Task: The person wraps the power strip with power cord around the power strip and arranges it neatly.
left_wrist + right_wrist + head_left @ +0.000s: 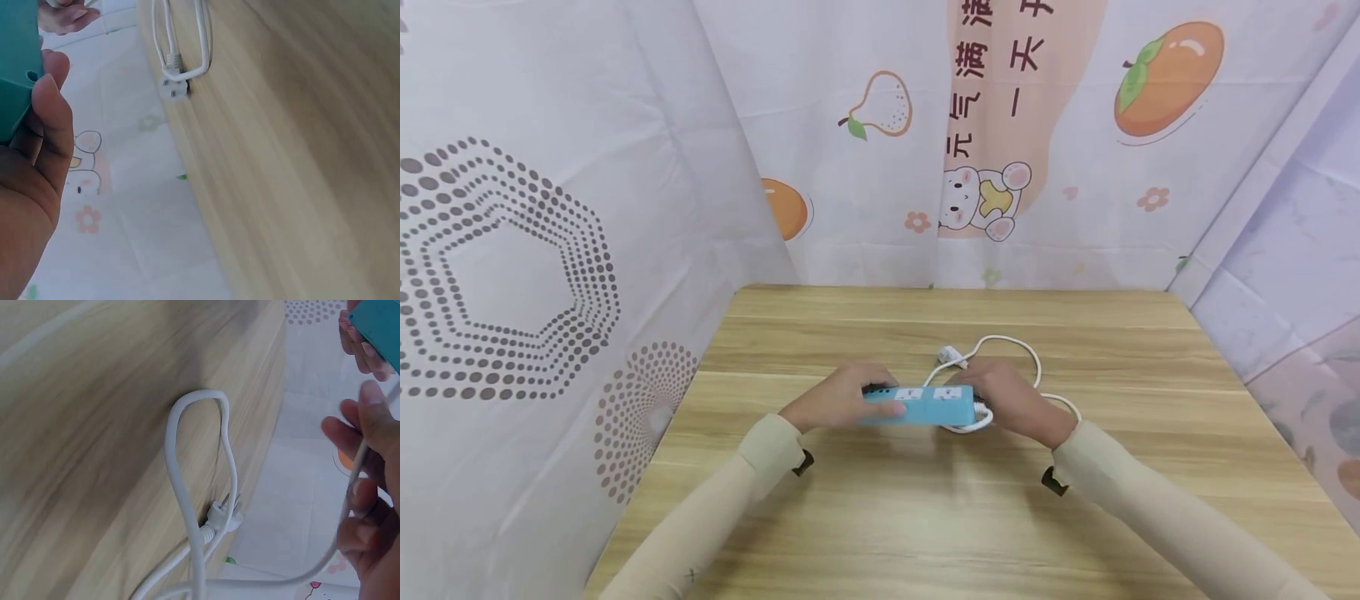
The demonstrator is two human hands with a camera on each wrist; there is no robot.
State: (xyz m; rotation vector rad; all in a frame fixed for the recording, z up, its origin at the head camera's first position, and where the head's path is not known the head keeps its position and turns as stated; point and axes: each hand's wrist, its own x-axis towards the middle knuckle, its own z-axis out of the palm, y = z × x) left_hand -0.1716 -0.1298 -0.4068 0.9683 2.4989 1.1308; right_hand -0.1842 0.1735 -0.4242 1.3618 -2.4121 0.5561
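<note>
A blue power strip with white socket faces is held up over the table. My left hand grips its left end, the thumb along the near side. In the left wrist view, the fingers wrap the teal casing. At the strip's other end is my right hand, its fingers curled about the white power cord near where it leaves the strip. The cord loops down to the table, and its white plug lies there with the prongs showing. The head view hides part of the right fingers.
Beneath the hands is a wood-grain table. A printed white curtain hangs along its far edge, and a dotted cloth along the left. Loops of cord lie beyond and beside the right hand.
</note>
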